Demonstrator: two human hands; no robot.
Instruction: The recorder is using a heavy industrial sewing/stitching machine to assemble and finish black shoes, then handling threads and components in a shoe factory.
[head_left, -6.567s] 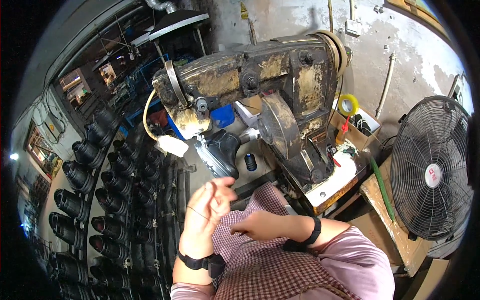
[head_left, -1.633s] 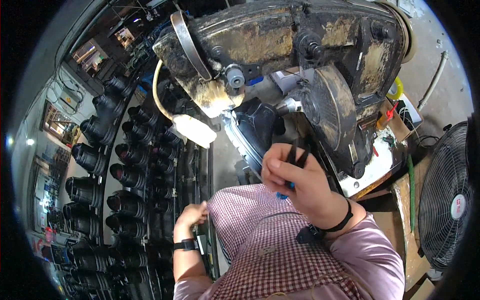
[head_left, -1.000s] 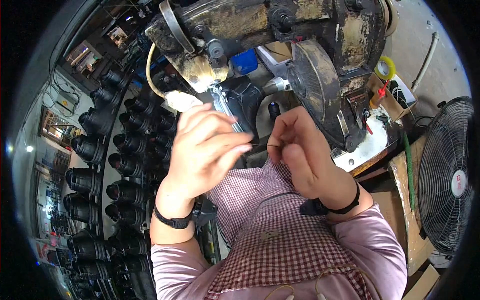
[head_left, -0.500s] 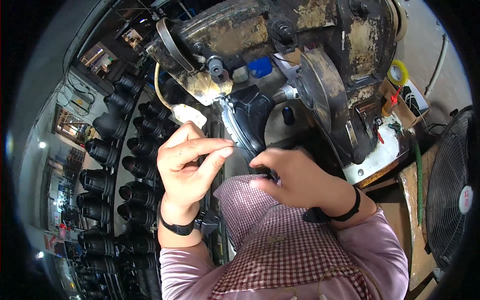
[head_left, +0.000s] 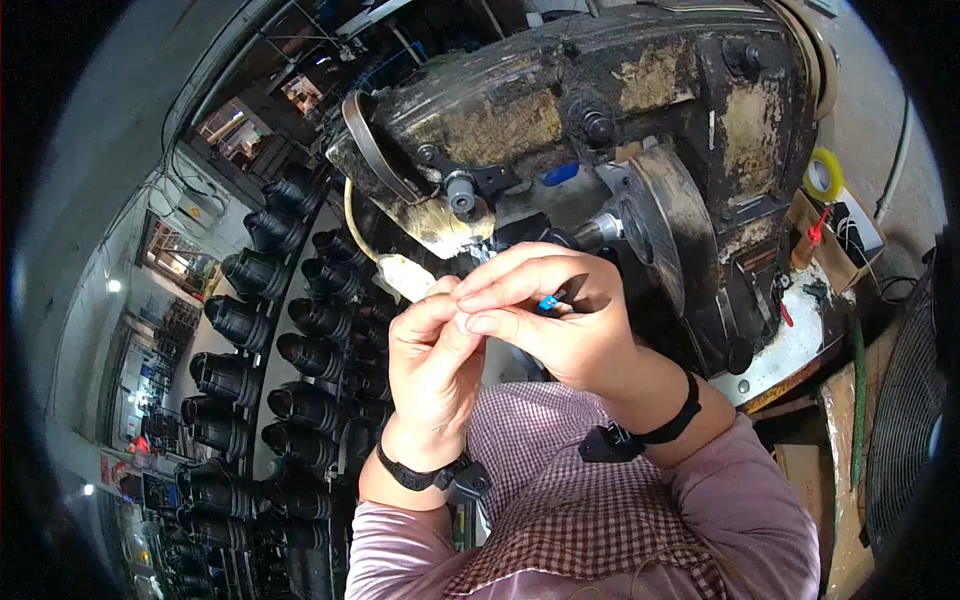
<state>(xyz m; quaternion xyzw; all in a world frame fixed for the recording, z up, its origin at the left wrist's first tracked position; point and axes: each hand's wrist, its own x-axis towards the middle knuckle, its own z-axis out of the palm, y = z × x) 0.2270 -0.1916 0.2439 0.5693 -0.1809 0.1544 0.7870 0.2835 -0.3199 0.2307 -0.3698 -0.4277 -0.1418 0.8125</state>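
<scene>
I hold both hands up close before my chest, just in front of the old, dirty machine (head_left: 640,130). My right hand (head_left: 560,320) has its grip closed narrow around a small blue piece (head_left: 545,303) with a dark thin part beside it; it sits between my thumb and the first fingers, mostly hidden, so I cannot say exactly what it is. My left hand (head_left: 435,365) comes from below and its fingertips (head_left: 462,318) touch the right fingers at the same place, I think to steady the small piece. Whether the left grip itself pinches something, I cannot tell. At my left side stand rows of black boots (head_left: 260,350). At the right, a yellow tape roll (head_left: 823,175) lies on the tabletop (head_left: 790,350), and a fan (head_left: 905,400) stands near.
</scene>
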